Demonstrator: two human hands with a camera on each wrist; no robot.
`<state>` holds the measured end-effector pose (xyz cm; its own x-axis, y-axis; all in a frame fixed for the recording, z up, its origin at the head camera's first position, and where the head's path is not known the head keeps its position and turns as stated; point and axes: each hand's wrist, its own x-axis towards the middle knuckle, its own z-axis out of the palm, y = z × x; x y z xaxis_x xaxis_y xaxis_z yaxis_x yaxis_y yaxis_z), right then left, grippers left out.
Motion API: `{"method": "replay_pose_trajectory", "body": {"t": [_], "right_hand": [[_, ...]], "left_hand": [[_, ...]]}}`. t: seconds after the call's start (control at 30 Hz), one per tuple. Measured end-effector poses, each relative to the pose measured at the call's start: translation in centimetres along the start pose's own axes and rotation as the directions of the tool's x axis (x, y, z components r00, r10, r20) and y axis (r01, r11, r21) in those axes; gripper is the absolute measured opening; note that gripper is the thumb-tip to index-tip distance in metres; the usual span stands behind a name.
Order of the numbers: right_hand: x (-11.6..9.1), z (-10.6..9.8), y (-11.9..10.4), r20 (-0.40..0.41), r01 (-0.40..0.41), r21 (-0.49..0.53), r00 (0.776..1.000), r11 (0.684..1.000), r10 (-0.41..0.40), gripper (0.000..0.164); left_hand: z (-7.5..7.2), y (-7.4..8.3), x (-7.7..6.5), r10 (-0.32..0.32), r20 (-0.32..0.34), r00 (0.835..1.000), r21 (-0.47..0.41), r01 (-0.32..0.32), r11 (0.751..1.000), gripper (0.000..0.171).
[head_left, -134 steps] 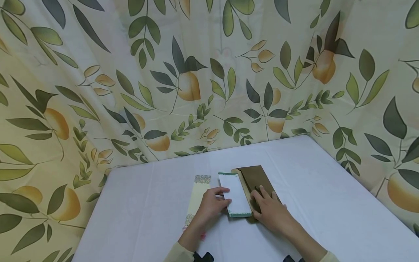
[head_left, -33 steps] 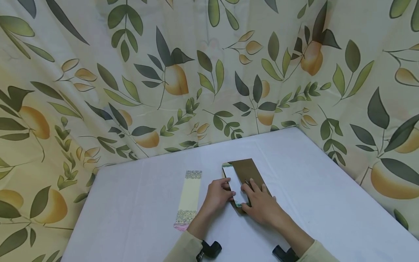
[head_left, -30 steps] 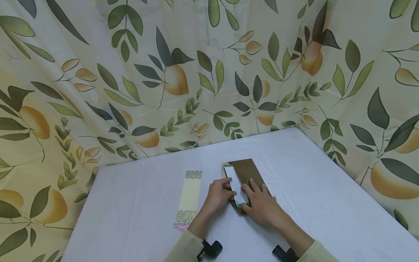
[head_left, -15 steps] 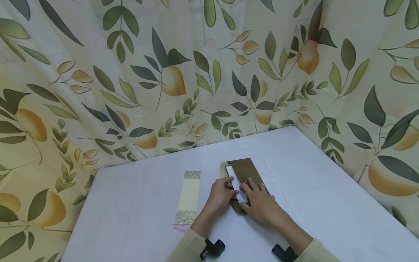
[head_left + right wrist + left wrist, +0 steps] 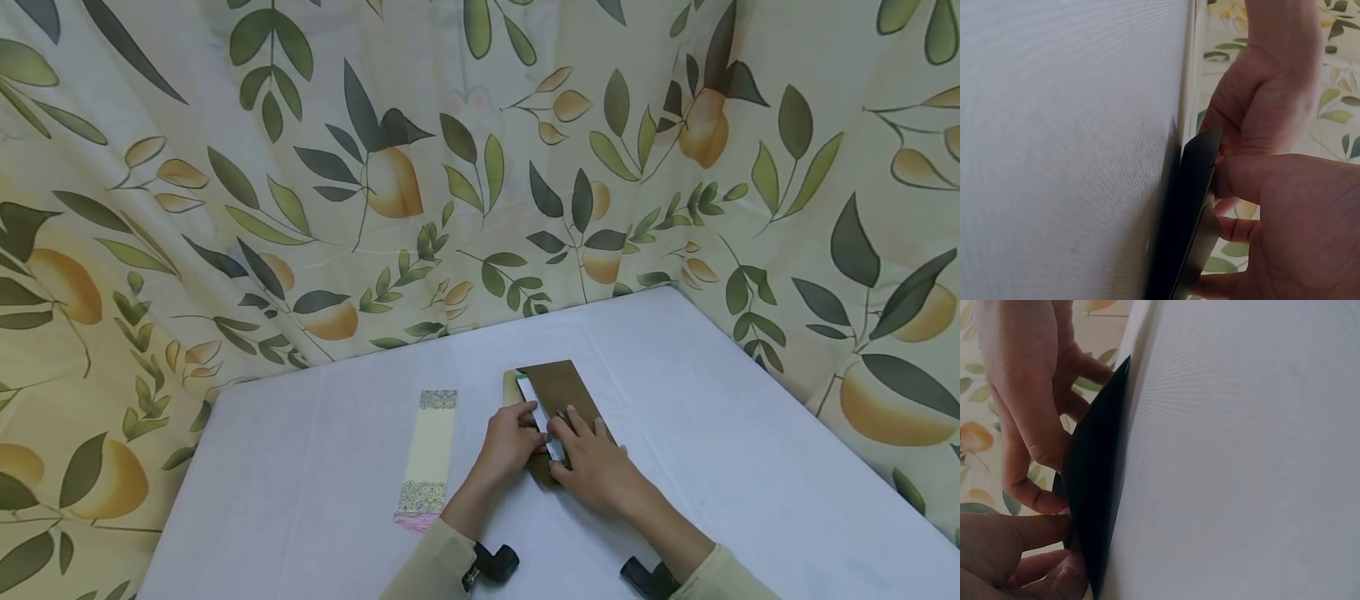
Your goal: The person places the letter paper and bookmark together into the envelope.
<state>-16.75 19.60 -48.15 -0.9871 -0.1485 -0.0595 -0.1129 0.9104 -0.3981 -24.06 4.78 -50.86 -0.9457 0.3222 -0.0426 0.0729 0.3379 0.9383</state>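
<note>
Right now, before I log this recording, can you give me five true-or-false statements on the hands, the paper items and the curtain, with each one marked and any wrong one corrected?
1. The right hand rests on the brown envelope. True.
2. The cream strip lies on the table. True.
3. The left hand holds the strip. False: it holds the edge of the white card.
4. The card's whole face shows. False: only a narrow band of it is visible.
5. The curtain is plain. False: it is printed with leaves and fruit.
</note>
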Motion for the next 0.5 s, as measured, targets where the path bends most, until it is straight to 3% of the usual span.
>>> {"method": "replay_pose_trajectory", "body": {"t": [0.33,0.5], "right_hand": [[-0.01,-0.09,-0.13,0.002,0.002,-0.002,1.0,1.0,-0.002,0.041],[0.01,-0.02,-0.08,-0.003,0.003,-0.009,1.0,1.0,-0.003,0.04]], "left_hand": [[-0.26,-0.04,0.39,0.021,0.013,1.0,0.064,-0.021,0.998,0.056],[-0.27,-0.36,0.7,0.032,0.008,0.999,0.031,-0.032,0.999,0.056]]}}
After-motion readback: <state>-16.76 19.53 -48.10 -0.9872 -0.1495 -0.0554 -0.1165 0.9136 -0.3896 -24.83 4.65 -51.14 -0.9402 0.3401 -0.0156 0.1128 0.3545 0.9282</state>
